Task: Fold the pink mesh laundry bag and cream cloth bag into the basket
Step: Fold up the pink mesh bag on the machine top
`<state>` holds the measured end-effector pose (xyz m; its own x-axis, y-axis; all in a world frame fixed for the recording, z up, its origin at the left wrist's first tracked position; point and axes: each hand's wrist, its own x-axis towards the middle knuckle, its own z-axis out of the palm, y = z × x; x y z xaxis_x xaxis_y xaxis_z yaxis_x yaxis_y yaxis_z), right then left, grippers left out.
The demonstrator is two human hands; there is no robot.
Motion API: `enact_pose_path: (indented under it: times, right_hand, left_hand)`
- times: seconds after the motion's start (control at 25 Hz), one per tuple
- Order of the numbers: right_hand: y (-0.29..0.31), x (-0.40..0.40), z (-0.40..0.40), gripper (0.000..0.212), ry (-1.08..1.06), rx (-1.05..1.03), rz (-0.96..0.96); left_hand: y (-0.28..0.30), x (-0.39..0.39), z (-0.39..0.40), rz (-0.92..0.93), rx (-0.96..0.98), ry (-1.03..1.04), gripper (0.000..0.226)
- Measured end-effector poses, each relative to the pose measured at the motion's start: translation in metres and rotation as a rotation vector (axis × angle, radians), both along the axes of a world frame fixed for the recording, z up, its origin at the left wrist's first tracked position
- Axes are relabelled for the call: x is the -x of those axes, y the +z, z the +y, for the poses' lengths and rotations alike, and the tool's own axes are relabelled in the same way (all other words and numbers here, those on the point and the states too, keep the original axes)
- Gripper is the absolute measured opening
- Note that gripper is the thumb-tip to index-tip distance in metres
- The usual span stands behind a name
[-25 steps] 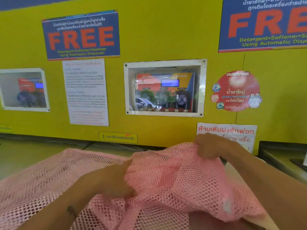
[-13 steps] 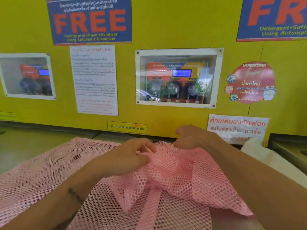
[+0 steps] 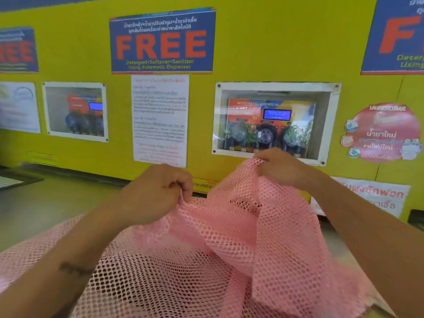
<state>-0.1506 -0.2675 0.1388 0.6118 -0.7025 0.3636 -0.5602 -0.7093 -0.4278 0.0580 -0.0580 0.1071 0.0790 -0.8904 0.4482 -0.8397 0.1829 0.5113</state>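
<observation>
I see both hands up w/ the mesh bag (image 3: 229,244), pink, filling the lower half of the head view from 7 to 5 o'clock. Left hand (image 3: 156,193) sits just left of centre, fingers curled tight, pinching a bunched edge of the mesh at its 3 o'clock side. Right hand (image 3: 280,168) is higher, approx 1 o'clock from the left one, fingers curled over the bag's top edge & lifting it into a peak. Between the two hands the mesh sags in a fold; the rest drapes down over both forearms' inner side toward 6 o'clock. Can't tell what the bag rests on below.

Behind, at 12 o'clock: yellow wall (image 3: 252,42) w/ a blue FREE sign (image 3: 162,41), a white notice (image 3: 160,120) under it, and a dispenser window (image 3: 275,122) right behind the right hand.
</observation>
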Motion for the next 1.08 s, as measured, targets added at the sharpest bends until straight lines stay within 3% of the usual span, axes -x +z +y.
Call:
enact_pose_path:
  times: [0.08, 0.16, 0.2, 0.28, 0.36, 0.48, 0.6, 0.68, 0.72, 0.8, 0.96, 1.08]
  right_hand:
    - [0.001, -0.005, 0.006, 0.017, 0.057, -0.125, 0.128]
    - [-0.017, -0.012, 0.006, 0.016, -0.002, -0.065, 0.599]
    - [-0.027, -0.018, 0.009, 0.012, -0.031, -0.006, 0.821]
    - [-0.044, -0.038, 0.015, 0.018, -0.033, 0.063, 0.969]
    - [-0.050, -0.061, 0.017, 0.034, -0.017, 0.063, 0.819]
    - [-0.061, -0.091, 0.023, 0.031, -0.030, 0.042, 0.720]
    - [-0.077, -0.097, 0.020, 0.015, -0.163, 0.083, 0.913]
    - [-0.081, -0.098, 0.015, 0.011, -0.206, 0.124, 0.922]
    - [-0.079, -0.100, 0.014, 0.012, -0.214, 0.139, 0.878]
    - [-0.068, -0.111, 0.012, 0.014, -0.205, 0.193, 0.664]
    - [-0.025, -0.141, 0.028, 0.042, -0.071, 0.365, 0.146]
    - [-0.006, -0.162, 0.038, 0.044, 0.001, 0.354, 0.027]
  left_hand:
    - [0.013, -0.017, 0.021, -0.054, -0.312, 0.066, 0.023]
    - [0.011, -0.031, 0.037, 0.066, -0.656, 0.126, 0.019]
    - [0.004, -0.035, 0.041, 0.085, -0.741, 0.175, 0.022]
    - [-0.015, -0.043, 0.047, -0.082, -0.786, 0.302, 0.034]
    - [-0.034, -0.046, 0.052, -0.321, -0.767, 0.415, 0.048]
    - [-0.055, -0.053, 0.059, -0.360, -0.746, 0.473, 0.055]
    - [-0.067, -0.054, 0.063, -0.333, -0.565, 0.482, 0.026]
    - [-0.074, -0.058, 0.066, -0.277, -0.406, 0.490, 0.003]
    - [-0.076, -0.061, 0.068, -0.232, -0.349, 0.486, 0.010]
    - [-0.074, -0.071, 0.077, -0.065, -0.281, 0.484, 0.012]
    - [-0.047, -0.105, 0.102, 0.245, -0.016, 0.583, 0.009]
    - [-0.038, -0.161, 0.114, 0.143, 0.174, 0.815, 0.015]
